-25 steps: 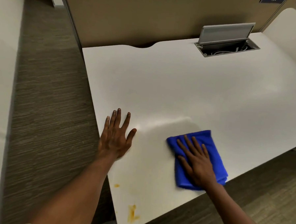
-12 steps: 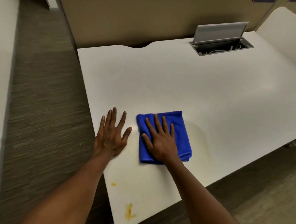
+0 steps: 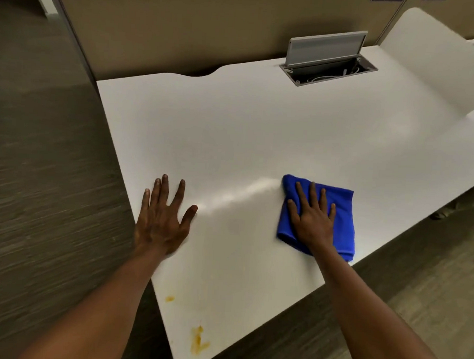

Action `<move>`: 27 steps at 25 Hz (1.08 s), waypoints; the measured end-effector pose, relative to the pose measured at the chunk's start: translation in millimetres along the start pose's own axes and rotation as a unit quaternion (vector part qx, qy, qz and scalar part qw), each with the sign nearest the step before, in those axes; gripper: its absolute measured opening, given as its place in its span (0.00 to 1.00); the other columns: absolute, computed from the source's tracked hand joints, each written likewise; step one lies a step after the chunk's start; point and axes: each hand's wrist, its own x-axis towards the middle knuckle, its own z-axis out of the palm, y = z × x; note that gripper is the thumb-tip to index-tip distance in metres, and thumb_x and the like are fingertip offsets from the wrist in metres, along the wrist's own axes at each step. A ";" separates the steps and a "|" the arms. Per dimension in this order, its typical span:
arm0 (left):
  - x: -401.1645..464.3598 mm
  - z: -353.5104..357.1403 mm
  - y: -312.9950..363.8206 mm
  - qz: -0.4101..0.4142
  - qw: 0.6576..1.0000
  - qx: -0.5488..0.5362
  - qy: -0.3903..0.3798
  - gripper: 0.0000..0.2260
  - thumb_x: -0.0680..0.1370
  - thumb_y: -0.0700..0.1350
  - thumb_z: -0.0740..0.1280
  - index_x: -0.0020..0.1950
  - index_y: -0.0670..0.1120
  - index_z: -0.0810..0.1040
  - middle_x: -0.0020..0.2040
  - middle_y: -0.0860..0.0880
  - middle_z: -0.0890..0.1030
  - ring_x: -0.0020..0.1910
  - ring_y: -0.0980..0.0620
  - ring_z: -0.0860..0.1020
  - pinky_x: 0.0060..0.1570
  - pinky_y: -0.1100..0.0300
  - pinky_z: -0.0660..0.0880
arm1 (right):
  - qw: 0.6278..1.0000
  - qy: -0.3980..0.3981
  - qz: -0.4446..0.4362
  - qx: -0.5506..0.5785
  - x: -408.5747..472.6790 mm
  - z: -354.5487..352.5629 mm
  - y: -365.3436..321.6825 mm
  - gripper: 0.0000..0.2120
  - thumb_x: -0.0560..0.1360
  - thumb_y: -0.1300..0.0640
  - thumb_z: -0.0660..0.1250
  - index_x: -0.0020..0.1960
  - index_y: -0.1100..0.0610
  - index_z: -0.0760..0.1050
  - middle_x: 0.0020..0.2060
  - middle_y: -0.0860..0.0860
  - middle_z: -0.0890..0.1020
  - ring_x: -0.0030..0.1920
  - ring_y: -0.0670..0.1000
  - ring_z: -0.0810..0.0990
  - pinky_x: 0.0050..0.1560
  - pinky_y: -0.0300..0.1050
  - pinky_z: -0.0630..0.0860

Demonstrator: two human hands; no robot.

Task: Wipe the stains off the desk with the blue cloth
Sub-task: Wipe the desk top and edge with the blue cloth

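A folded blue cloth [image 3: 344, 209] lies on the white desk [image 3: 260, 131] near its front edge. My right hand [image 3: 312, 219] presses flat on the cloth, fingers straight and spread. My left hand [image 3: 162, 219] rests flat on the desk near its left edge, fingers spread, holding nothing. A damp streak [image 3: 237, 196] runs between the two hands. Two orange-yellow stains mark the near corner: a small spot [image 3: 169, 298] and a larger smear [image 3: 198, 340].
An open cable box with a raised grey lid [image 3: 326, 51] is set into the desk at the back right. A beige partition [image 3: 183, 25] stands behind the desk. Carpet floor [image 3: 38, 169] lies left of and below the desk edges.
My right hand slid the blue cloth left until it was beside my left hand, then back to the right, leaving a damp streak. My left hand stayed in place.
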 end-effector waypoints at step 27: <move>-1.3 2.6 1.6 0.012 1.000 -0.003 0.009 0.34 0.81 0.71 0.37 0.84 0.57 0.38 0.85 0.44 0.39 0.84 0.46 0.39 0.82 0.43 0.43 | 0.933 -0.057 -0.356 -0.025 -105.2 30.2 -2.5 0.29 0.85 0.34 0.48 0.84 0.38 0.48 0.85 0.42 0.47 0.85 0.51 0.43 0.82 0.55 0.40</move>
